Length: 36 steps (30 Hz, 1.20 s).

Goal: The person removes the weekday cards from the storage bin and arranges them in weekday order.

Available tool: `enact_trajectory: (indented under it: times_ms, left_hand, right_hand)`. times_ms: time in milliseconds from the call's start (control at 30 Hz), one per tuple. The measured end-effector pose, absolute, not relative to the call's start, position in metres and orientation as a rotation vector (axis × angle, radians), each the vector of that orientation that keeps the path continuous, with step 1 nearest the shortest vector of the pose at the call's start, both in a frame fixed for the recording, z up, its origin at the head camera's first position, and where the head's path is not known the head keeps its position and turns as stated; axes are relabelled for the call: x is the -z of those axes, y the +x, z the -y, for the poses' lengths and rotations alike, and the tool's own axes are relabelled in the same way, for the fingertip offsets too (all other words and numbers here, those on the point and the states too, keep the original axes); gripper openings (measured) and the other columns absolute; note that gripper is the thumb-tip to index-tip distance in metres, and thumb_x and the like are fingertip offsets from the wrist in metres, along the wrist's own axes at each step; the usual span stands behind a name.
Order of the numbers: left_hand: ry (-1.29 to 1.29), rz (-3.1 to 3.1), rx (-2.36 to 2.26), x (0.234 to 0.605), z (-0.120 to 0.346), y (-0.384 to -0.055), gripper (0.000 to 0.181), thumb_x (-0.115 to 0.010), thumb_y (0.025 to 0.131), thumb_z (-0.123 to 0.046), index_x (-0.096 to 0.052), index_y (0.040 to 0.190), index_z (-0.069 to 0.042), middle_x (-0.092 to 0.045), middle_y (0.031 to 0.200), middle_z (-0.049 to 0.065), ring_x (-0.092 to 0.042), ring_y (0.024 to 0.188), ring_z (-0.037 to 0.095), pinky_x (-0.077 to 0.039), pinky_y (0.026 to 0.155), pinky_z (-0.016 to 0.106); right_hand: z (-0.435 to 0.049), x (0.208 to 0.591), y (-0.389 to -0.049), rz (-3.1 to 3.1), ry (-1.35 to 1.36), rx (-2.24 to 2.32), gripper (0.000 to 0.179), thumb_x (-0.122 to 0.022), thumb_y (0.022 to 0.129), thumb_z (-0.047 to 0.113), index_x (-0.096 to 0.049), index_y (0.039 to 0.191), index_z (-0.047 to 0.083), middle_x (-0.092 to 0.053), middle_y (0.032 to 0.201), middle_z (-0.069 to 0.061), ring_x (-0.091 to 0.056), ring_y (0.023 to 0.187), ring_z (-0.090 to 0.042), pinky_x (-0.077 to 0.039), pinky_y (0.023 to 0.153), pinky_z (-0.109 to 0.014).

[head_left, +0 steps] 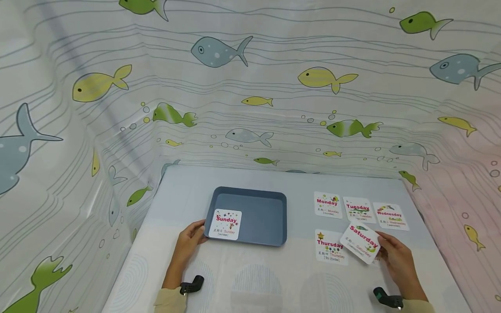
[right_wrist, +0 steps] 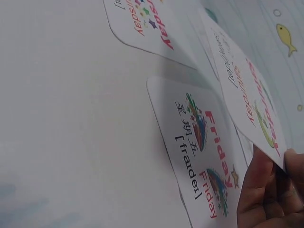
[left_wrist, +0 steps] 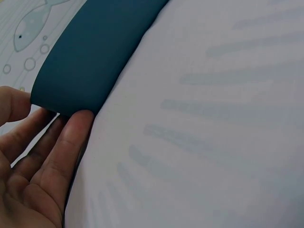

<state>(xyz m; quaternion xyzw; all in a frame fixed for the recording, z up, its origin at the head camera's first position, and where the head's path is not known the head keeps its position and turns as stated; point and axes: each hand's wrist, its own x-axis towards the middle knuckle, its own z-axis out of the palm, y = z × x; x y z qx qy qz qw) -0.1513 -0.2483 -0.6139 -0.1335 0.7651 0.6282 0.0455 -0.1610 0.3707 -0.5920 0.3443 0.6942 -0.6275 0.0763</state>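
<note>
My left hand (head_left: pixel 188 241) grips the near left corner of a blue-grey tray (head_left: pixel 261 215); in the left wrist view its thumb and fingers meet the tray's side. Inside the tray, at the front left, lies a white Sunday card (head_left: pixel 225 224). Between thumb and fingers, my right hand (head_left: pixel 400 264) pinches a Saturday card (head_left: pixel 361 243) by its right edge, tilted and raised off the table. Below it lies the Friday card (right_wrist: pixel 194 142), mostly hidden in the head view but readable in the right wrist view. A Thursday card (head_left: pixel 330 248) is just left of it.
Monday (head_left: pixel 328 205), Tuesday (head_left: pixel 358 210) and Wednesday (head_left: pixel 390 216) cards form a row behind the held card. The table (head_left: pixel 195 178) has a pale patterned cover. Fish-printed curtain (head_left: pixel 250 87) encloses its back and sides.
</note>
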Motion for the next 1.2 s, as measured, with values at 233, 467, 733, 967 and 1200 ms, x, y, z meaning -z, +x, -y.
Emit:
enact_trajectory:
  times_ms: [233,467,733,967,1200]
  left_hand:
    - [-0.415,-2.337,-1.915,0.614,0.249,-0.151,0.04,-0.055,0.104,-0.021,-0.054,0.14,-0.003,-0.059,0.138,0.021,-0.065,0.118,0.032,-0.062,0.086,0.027]
    - [-0.404,-2.352,-1.928,0.612,0.248,-0.151,0.039,-0.055,0.104,-0.02,-0.055,0.138,-0.001,-0.06,0.135,0.024,-0.068,0.112,0.027,-0.062,0.084,0.026]
    - [-0.394,-2.343,-1.924,0.613,0.248,-0.152,0.039,-0.055,0.104,-0.02,-0.055,0.139,-0.002,-0.059,0.137,0.023,-0.066,0.115,0.031,-0.062,0.086,0.026]
    - [-0.399,-2.343,-1.918,0.613,0.248,-0.152,0.039,-0.054,0.104,-0.019,-0.055,0.139,-0.002,-0.059,0.137,0.022,-0.065,0.117,0.034,-0.062,0.086,0.026]
    - [-0.407,-2.344,-1.917,0.615,0.249,-0.153,0.038,-0.055,0.104,-0.02,-0.055,0.138,-0.003,-0.06,0.136,0.021,-0.066,0.116,0.033,-0.062,0.085,0.026]
  right_hand:
    - [-0.38,0.593,-0.158,-2.06,1.096,1.894,0.046,-0.058,0.101,0.033,-0.053,0.144,0.017,-0.064,0.091,0.022,-0.059,0.085,-0.007,-0.054,0.068,-0.021]
    - [-0.39,0.595,-0.158,-2.036,1.152,1.899,0.04,-0.059,0.101,0.032,-0.058,0.14,0.021,-0.065,0.088,0.023,-0.059,0.085,-0.007,-0.053,0.067,-0.022]
    - [-0.4,0.596,-0.155,-2.055,1.178,1.886,0.036,-0.059,0.102,0.031,-0.06,0.136,0.023,-0.065,0.085,0.022,-0.058,0.08,-0.008,-0.05,0.062,-0.024]
    - [-0.41,0.6,-0.154,-2.06,1.198,1.881,0.036,-0.058,0.102,0.031,-0.059,0.138,0.023,-0.063,0.085,0.024,-0.058,0.082,-0.007,-0.051,0.063,-0.024]
    - [-0.424,0.606,-0.155,-2.095,1.181,1.87,0.035,-0.058,0.102,0.032,-0.06,0.136,0.023,-0.062,0.085,0.025,-0.058,0.082,-0.005,-0.051,0.061,-0.023]
